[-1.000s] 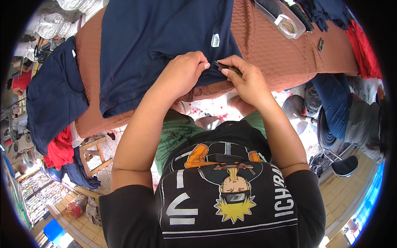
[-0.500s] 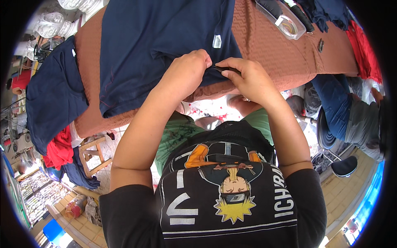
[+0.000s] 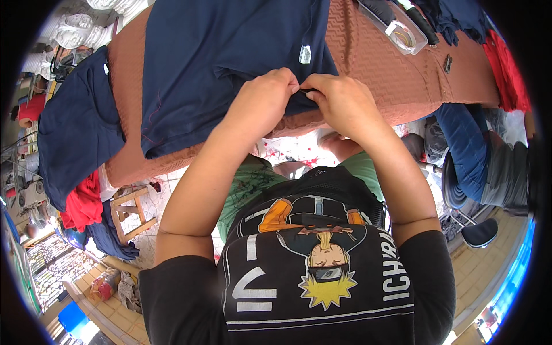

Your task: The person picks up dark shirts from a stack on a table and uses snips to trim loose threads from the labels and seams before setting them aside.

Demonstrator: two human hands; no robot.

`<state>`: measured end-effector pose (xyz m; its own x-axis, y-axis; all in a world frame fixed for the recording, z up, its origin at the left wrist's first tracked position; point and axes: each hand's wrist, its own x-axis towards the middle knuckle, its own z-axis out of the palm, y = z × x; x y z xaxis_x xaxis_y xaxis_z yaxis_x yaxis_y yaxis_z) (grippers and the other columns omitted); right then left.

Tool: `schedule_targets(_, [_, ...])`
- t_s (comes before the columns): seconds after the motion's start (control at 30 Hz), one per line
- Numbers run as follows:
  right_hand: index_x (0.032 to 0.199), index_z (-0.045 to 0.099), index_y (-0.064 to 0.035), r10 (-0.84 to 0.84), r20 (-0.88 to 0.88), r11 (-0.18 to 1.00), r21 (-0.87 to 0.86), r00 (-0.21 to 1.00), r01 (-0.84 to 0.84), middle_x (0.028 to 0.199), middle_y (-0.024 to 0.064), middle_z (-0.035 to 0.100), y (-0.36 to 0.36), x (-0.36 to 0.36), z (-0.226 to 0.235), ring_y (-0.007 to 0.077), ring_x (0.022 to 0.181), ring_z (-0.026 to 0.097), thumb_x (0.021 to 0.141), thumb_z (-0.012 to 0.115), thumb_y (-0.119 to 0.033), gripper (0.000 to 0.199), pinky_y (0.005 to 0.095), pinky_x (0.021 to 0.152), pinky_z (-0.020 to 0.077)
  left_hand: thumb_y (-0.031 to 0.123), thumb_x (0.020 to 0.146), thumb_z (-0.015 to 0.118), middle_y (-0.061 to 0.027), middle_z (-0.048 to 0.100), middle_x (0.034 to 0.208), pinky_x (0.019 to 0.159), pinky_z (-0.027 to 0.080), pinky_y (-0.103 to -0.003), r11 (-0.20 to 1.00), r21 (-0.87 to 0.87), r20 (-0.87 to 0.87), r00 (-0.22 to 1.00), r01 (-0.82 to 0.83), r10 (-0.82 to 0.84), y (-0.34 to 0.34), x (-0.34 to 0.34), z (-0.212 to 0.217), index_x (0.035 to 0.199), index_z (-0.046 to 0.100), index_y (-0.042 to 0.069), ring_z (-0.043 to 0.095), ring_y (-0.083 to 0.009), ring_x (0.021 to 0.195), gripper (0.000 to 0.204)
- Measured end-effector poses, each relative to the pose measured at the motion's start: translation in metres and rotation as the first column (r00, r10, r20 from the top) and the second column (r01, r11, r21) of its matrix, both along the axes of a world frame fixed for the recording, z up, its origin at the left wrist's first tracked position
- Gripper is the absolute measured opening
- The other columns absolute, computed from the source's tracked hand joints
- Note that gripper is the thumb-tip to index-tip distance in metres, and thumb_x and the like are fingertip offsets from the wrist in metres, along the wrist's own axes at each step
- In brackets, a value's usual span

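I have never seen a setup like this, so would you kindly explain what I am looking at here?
There is no machine here: a person works bare-handed, seen from above by a wide fisheye camera worn on the head, which bends straight edges. A navy garment with a white label lies on a brown cover, with a clear tray towards the upper right. The right hand holds a small dark tool, mostly hidden in its grip. The left hand is pinched close beside it; whether it grips anything is too small to tell.
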<state>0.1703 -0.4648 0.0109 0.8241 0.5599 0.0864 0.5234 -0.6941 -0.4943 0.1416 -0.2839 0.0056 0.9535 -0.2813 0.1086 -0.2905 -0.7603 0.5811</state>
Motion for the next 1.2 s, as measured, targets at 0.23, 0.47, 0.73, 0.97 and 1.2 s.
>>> schedule_targets(0.23, [0.105, 0.067, -0.0072, -0.133, -0.105, 0.941, 0.298, 0.986, 0.158, 0.095, 0.017, 0.069, -0.033, 0.002, 0.012, 0.0349, 0.087, 0.067, 0.086, 0.065, -0.014, 0.021, 0.0425, 0.076, 0.0514, 0.015, 0.091, 0.063, -0.0104, 0.068, 0.09, 0.073, 0.049, -0.028, 0.973, -0.19, -0.216, 0.961, 0.133, -0.174, 0.061, -0.025, 0.066, 0.091, 0.068, -0.001, 0.063, -0.0189, 0.079, 0.017])
schedule_targets(0.47, [0.107, 0.066, -0.0063, -0.072, -0.191, 0.887, 0.436, 0.979, 0.151, 0.092, 0.0159, 0.07, -0.011, -0.005, -0.023, 0.0336, 0.085, 0.068, 0.087, 0.066, -0.011, 0.021, 0.0399, 0.074, 0.0516, 0.015, 0.078, 0.079, -0.0089, 0.067, 0.101, 0.081, 0.053, -0.031, 0.986, -0.117, 0.117, 0.984, -0.12, 0.134, 0.006, -0.019, -0.005, 0.1, 0.066, 0.001, 0.066, -0.0215, 0.091, 0.029])
schedule_targets(0.73, [0.109, 0.064, -0.0057, -0.084, -0.283, 0.904, 0.382, 0.956, 0.192, 0.088, 0.0182, 0.068, -0.016, -0.012, -0.025, 0.034, 0.082, 0.066, 0.088, 0.065, -0.012, 0.023, 0.0387, 0.072, 0.0507, 0.018, 0.079, 0.075, -0.0063, 0.067, 0.099, 0.076, 0.052, -0.034, 1.0, 0.007, 0.193, 0.981, -0.028, 0.026, 0.02, -0.034, -0.02, 0.087, 0.069, 0.003, 0.063, -0.0245, 0.091, 0.018])
schedule_targets(0.97, [0.11, 0.063, -0.0072, -0.014, -0.219, 0.928, 0.36, 0.976, 0.094, 0.089, 0.0173, 0.067, -0.038, -0.003, -0.014, 0.0326, 0.082, 0.066, 0.085, 0.069, -0.017, 0.027, 0.0388, 0.072, 0.0512, 0.009, 0.084, 0.071, -0.0107, 0.069, 0.095, 0.078, 0.05, -0.031, 0.98, -0.109, -0.146, 0.973, 0.165, -0.18, 0.067, -0.026, 0.05, 0.09, 0.068, -0.001, 0.065, -0.0212, 0.088, 0.012])
schedule_targets(1.2, [0.106, 0.064, -0.0034, 0.273, -0.279, 0.906, -0.248, 0.921, -0.344, 0.094, 0.0186, 0.069, -0.087, 0.018, 0.039, 0.0361, 0.091, 0.065, 0.076, 0.075, -0.015, 0.034, 0.0435, 0.079, 0.0507, 0.009, 0.081, 0.071, -0.0057, 0.066, 0.109, 0.086, 0.049, -0.035, 0.987, 0.149, 0.23, 0.968, 0.066, -0.099, 0.047, -0.017, 0.011, 0.103, 0.07, 0.006, 0.061, -0.0256, 0.101, 0.021])
